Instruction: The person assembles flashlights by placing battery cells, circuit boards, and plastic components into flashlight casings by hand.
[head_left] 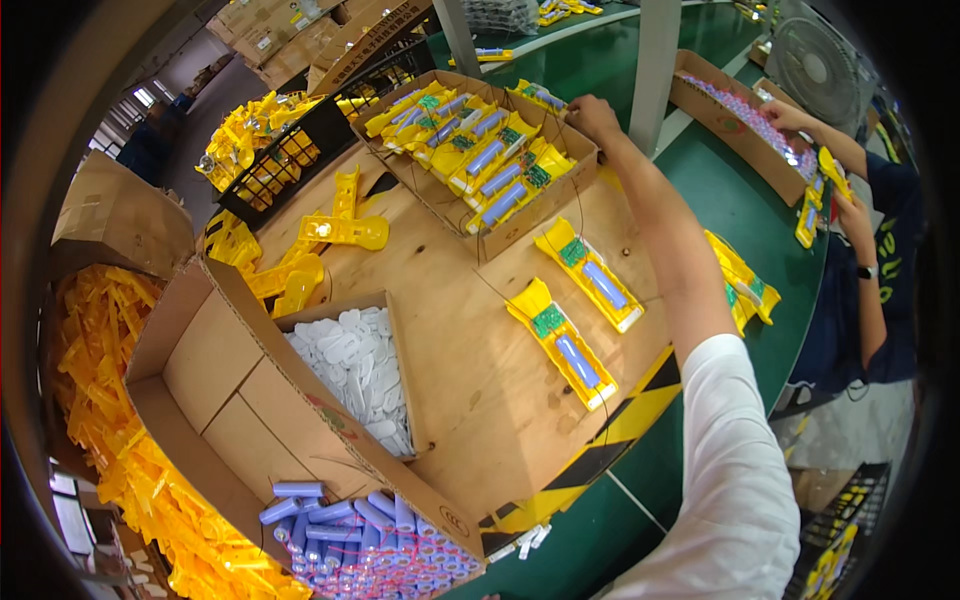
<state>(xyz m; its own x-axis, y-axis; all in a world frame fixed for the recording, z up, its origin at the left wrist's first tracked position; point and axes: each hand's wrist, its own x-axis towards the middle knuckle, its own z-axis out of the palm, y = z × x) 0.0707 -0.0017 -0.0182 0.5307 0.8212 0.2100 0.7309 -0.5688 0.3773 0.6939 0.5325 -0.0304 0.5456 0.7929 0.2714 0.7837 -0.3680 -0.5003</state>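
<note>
My right hand (594, 118) reaches out to the far right corner of a shallow cardboard box (520, 222), its fingers curled together at the rim. Right beside the fingertips lies a yellow plastic housing (540, 95); what the fingers grip, if anything, is hidden. Inside the box, several yellow housings with blue cylindrical battery cells (486, 156) and green circuit boards lie in rows. Nearer me on the wooden board (455, 330) rest two more open housings, a nearer one (563, 345) and a farther one (590, 276), each with a cell, board and dark wires. My left hand is out of view.
A carton of blue cells (350, 530) stands at the near left, beside a box of white plastic pieces (350, 370). Orange-yellow shells (150, 480) heap at far left. A black crate (285, 165) stands behind. At right, a co-worker's hands (800, 120) work over another box.
</note>
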